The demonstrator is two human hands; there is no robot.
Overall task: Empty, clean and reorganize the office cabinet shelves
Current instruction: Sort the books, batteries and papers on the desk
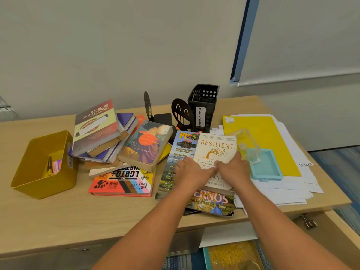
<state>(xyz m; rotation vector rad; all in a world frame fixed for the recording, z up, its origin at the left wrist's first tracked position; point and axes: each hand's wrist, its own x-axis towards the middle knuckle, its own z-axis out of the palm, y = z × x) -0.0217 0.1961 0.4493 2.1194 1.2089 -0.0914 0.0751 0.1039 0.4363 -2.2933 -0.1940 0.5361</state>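
both hands (212, 172) on white book (218, 147), wooden cabinet top (78, 211)

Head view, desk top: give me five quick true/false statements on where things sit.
1. Both hands rest on the white paperback titled Resilient. True: left hand, right hand.
2. The mustard-yellow plastic bin stands at the desk's right end. False: it is at the left end.
3. The black mesh magazine holder stands upright near the wall. True.
4. The red LGBTQ+ hardcover tops the book pile. False: it lies at the bottom, other books overlapping it.
5. The yellow paper folder lies on white sheets. True.
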